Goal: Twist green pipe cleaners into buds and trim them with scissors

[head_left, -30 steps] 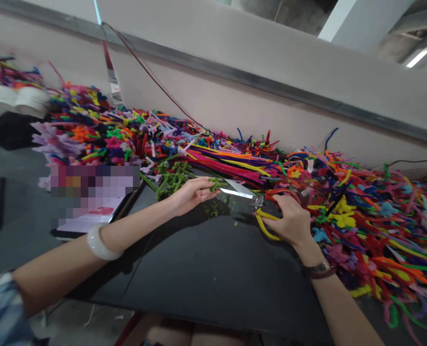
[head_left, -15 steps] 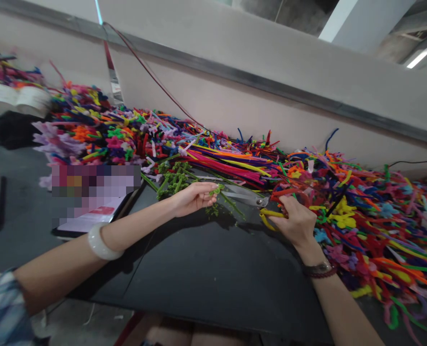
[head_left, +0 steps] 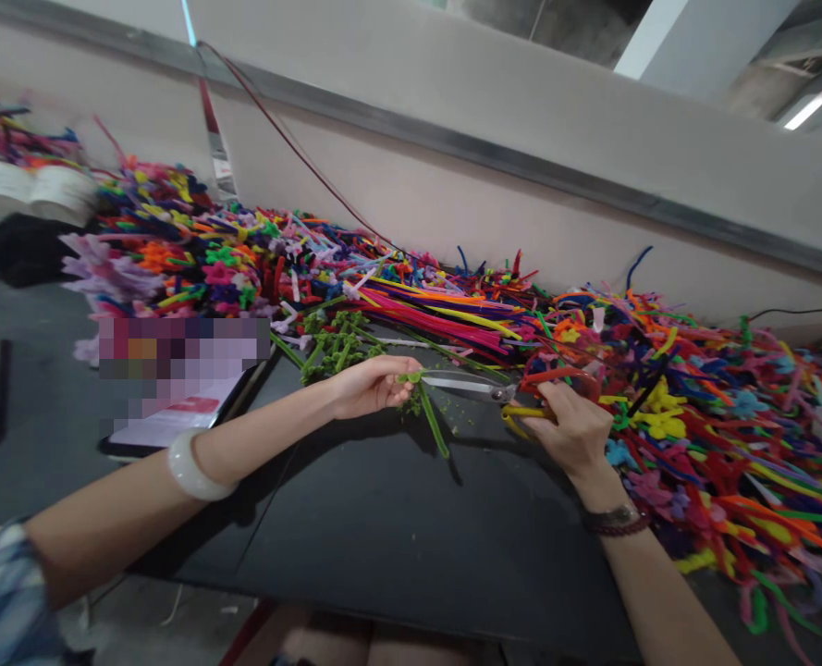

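Scissors [head_left: 467, 388] closed further | right hand [head_left: 569, 427] grips | left hand [head_left: 373, 387]: green chenille stem [head_left: 433, 421]

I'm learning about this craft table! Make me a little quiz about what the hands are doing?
1. What tool is the right hand holding?
2. True or false: the white bangle is on the right arm.
3. What colour is the fuzzy pipe cleaner in the left hand? A green, B blue, C pink.

Key:
1. Scissors, with yellow and red handles.
2. False, it is on the left arm.
3. A, green.
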Motion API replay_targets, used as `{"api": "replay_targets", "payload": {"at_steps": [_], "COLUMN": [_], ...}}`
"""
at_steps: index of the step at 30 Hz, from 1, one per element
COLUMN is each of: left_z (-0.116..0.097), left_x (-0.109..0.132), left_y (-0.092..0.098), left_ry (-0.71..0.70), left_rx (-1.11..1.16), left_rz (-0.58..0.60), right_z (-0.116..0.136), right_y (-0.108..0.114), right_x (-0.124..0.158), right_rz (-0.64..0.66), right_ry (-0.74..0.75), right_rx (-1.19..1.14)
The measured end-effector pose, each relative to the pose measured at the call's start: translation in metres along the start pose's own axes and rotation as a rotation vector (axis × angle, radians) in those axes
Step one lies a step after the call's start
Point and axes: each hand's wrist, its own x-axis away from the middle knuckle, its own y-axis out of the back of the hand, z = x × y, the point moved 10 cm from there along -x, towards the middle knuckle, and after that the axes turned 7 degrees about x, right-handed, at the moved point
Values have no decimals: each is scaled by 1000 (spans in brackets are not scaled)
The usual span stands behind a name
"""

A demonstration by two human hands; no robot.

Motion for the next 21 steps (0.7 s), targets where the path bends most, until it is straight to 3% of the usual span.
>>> {"api": "replay_targets", "payload": {"at_steps": [4, 9, 21], "left_z": [1, 4, 3], "left_x": [-1, 0, -1], "left_y": [-3, -5, 0], "left_ry": [12, 32, 18], "left_rx": [-14, -24, -26], "left_rz": [41, 62, 12], "right_z": [0, 4, 3], "right_y": [-1, 8, 12], "right_x": [-1, -4, -5], "right_rz": [22, -47, -97], "right_ry": [-5, 27, 4], "right_rx": [2, -21, -18]}}
